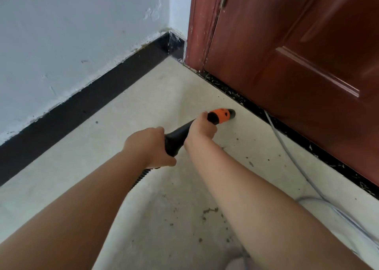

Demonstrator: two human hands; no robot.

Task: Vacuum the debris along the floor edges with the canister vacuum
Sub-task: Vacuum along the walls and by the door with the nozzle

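Vacuum hose [141,177] vanishing under left forearm, grey cable [287,146] cut off at the right edge

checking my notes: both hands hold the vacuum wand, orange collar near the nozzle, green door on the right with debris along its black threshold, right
Not quite: the door is reddish-brown, not green, as the head view shows. The rest holds: the left hand and right hand both grip the vacuum wand, its orange collar sits near the nozzle, and debris lies along the black threshold on the right.
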